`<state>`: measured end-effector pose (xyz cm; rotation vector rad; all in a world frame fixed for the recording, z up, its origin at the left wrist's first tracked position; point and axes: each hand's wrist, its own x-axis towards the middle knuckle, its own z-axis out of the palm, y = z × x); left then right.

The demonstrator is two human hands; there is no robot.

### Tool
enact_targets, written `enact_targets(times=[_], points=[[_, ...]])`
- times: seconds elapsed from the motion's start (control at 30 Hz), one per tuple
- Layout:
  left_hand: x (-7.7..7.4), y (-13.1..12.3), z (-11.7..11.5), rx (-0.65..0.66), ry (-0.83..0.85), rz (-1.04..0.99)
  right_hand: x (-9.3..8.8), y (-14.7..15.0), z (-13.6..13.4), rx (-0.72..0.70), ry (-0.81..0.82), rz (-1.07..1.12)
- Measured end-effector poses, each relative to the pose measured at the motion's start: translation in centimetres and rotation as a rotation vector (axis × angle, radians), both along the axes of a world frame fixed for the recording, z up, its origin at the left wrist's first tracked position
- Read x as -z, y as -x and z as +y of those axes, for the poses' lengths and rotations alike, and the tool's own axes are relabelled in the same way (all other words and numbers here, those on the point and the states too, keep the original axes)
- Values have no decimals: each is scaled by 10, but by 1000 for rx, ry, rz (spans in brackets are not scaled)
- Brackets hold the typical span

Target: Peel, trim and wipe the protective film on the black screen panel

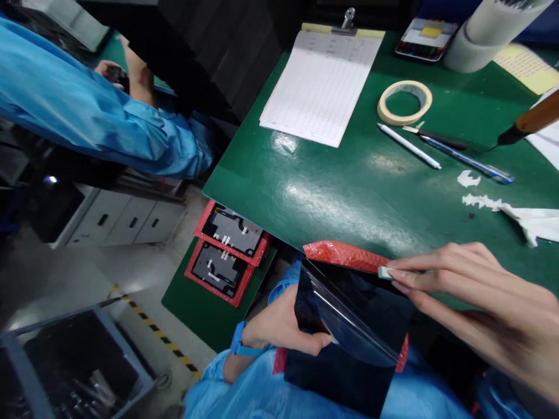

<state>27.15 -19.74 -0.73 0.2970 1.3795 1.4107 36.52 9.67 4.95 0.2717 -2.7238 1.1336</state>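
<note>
A black glossy screen panel (340,378) lies tilted on my lap against the table edge, with red bubble wrap (345,254) behind it. A clear film (349,320) on its upper part is curled up along a diagonal edge. My left hand (283,326) grips the panel's left side, thumb on its face at the film's edge, the other fingers hidden beneath. At the panel's top right edge, my right hand (476,285) pinches a small pale green-and-white block (385,272) between thumb and fingers. The block appears to touch the panel's edge.
On the green table (271,180) lie a clipboard (323,87), tape roll (405,103), white pen (408,145), blue pen (469,158) and torn white paper (537,224). An orange-handled tool (533,119) hangs at right. Two wrapped panels (220,267) sit lower left. A co-worker's sleeve (109,128) is far left.
</note>
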Motion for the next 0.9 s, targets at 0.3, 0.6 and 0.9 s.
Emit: enact_targets(times=[0.3, 0.6, 0.9], points=[[3, 0, 0, -10, -62, -3, 4, 7, -12, -55, -2, 73], [8, -2, 2, 1, -158, -145, 9, 12, -19, -86, -33, 124], [6, -2, 7, -10, -215, -115, 1, 43, -46, -133, -43, 170]])
